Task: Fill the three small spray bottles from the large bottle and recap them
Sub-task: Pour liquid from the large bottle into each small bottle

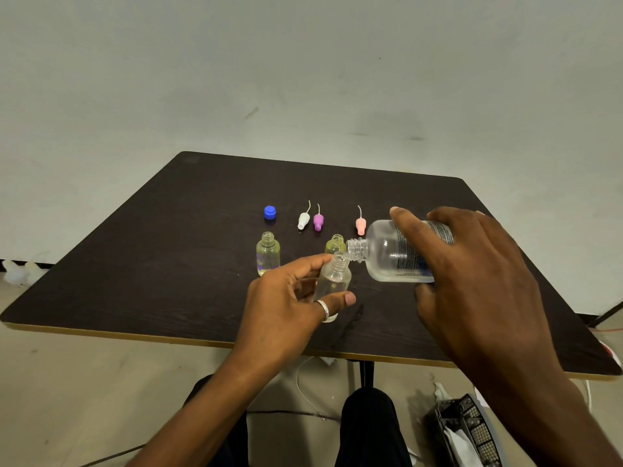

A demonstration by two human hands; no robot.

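Observation:
My right hand [472, 264] grips the large clear bottle [384, 256], tipped sideways with its open neck at the mouth of a small clear bottle [333, 278]. My left hand [286, 298] holds that small bottle tilted above the dark table [151, 264]. A second small bottle [268, 252] stands uncapped to the left with liquid inside. The third small bottle [335, 244] stands behind the held one, partly hidden. Loose at the back lie a white spray cap [303, 220], a purple spray cap [318, 221], a pink spray cap [360, 225] and the blue lid [270, 212].
The table's front edge [168, 334] runs just ahead of my knees. A black mesh basket [465, 429] stands on the floor at the lower right, with cables lying on the floor under the table. A pale wall rises behind the table.

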